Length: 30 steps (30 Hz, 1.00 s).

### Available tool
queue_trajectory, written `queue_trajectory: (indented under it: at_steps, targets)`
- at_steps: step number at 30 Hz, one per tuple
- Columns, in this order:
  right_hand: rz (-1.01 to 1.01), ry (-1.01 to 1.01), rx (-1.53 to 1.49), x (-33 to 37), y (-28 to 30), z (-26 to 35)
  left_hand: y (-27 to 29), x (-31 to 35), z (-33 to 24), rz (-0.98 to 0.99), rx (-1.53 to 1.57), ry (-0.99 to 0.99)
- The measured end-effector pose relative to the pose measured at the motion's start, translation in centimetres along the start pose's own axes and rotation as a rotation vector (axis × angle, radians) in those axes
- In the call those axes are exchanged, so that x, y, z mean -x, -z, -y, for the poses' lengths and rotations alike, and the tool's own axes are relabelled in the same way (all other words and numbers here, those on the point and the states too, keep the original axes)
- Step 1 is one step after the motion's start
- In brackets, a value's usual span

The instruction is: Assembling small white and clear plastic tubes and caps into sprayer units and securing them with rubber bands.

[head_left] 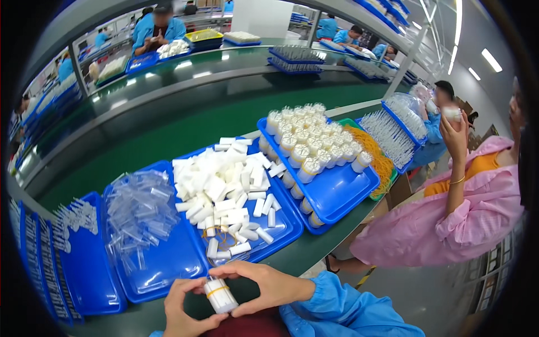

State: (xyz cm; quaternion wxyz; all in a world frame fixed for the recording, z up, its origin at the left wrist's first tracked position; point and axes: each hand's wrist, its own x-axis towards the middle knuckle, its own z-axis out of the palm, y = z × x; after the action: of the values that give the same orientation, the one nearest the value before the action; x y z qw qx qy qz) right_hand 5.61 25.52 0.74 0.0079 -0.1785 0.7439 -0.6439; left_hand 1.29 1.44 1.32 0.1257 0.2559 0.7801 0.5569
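While both hands curve around it from either side, a white bundle [223, 300] is held low before the trays, its long axis slanting from upper left to lower right, one end toward the trays and the other toward the body. It looks short and cylindrical, made of white pieces, with a yellow band [218, 291] around its middle. The left hand [182, 306], half open, grips its left side between thumb and fingers; the right hand [268, 285], similarly bent, has fingers at the far end and thumb near the close one. Just beyond, loose white pieces [216, 182] fill much of a blue tray [287, 222]. Clear sleeves [140, 205] lie left of these; upright bundles [306, 143] stand right, near orange bands [375, 160].
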Motion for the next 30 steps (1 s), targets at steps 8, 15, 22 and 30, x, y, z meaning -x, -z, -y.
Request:
queue_trajectory:
  at_steps: [8,15,22,30]
  targets:
    - [-0.205,-0.262,0.038,4.0,2.7,1.1,-2.7,-1.8,-1.4,0.061,-0.244,-0.421]
    - [-1.217,0.096,0.813,5.0,13.4,1.2,-2.3,-1.6,-0.6,0.002,-0.204,-0.262]
    - [-0.970,-0.222,0.916,4.7,16.7,-0.1,-2.3,-1.6,-0.7,0.019,-0.257,-0.266]
    - [-0.966,-0.220,0.729,4.5,16.6,-0.4,-2.4,-2.1,-0.5,0.038,-0.269,-0.281]
